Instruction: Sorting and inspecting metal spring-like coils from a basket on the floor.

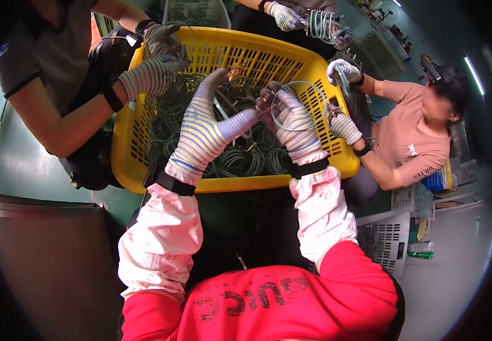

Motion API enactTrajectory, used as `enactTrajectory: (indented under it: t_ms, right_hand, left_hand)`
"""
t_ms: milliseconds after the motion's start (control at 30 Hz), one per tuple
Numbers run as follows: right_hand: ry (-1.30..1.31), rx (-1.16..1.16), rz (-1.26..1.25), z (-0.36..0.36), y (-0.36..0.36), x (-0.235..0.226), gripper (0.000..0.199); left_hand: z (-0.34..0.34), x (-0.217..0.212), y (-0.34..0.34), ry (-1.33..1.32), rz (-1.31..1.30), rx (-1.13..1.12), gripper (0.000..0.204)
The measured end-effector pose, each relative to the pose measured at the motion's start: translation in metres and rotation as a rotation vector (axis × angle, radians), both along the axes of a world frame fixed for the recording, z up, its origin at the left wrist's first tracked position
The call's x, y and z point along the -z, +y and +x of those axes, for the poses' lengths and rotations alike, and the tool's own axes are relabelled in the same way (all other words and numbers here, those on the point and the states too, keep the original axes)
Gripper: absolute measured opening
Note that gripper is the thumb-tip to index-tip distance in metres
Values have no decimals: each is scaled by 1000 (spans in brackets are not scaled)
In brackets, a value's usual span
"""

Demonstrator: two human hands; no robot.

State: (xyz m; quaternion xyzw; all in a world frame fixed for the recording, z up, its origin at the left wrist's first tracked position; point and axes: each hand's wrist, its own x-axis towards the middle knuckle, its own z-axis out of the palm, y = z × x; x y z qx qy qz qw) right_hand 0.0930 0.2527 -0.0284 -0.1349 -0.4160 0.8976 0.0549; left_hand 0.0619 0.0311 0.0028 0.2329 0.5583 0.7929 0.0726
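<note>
A yellow plastic basket (pixel 240 182) in front of me holds several coils of greenish wire (pixel 246 153). My left hand (pixel 206 128), in a striped knit glove, hovers over the coils with fingers spread and nothing in it. My right hand (pixel 291 122), gloved the same way, grips a thin pale wire loop (pixel 300 91) that arches above the basket's right side. Both forearms wear pale pink sleeve covers.
Three other people work around the basket: a gloved hand (pixel 152 74) at the left rim, gloved hands (pixel 286 16) winding wire at the back, gloved hands (pixel 342 74) at the right rim. A white slotted crate (pixel 388 236) stands at lower right. A grey surface (pixel 41 250) lies at lower left.
</note>
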Motion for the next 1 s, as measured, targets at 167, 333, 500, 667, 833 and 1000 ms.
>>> enactTrajectory:
  t_ms: [167,333,500,667,833,1000]
  right_hand:
    - [-98,17,-37,-2,-20,7,28]
    - [-45,44,23,-2,-23,8,39]
    - [-27,44,432,-8,-25,25,38]
    - [-15,45,954,-8,-24,37,40]
    - [-97,59,1594,-3,-31,21,41]
    - [-61,-2,1569,-7,-26,32,38]
  left_hand:
    - [-7,16,3,374,-218,-19,91]
    - [-11,13,10,478,-430,-5,92]
    - [-14,9,16,372,-449,77,104]
    - [-17,20,20,341,-479,66,108]
    - [-17,24,19,366,-540,50,110]
    - [-14,19,17,326,-564,83,109]
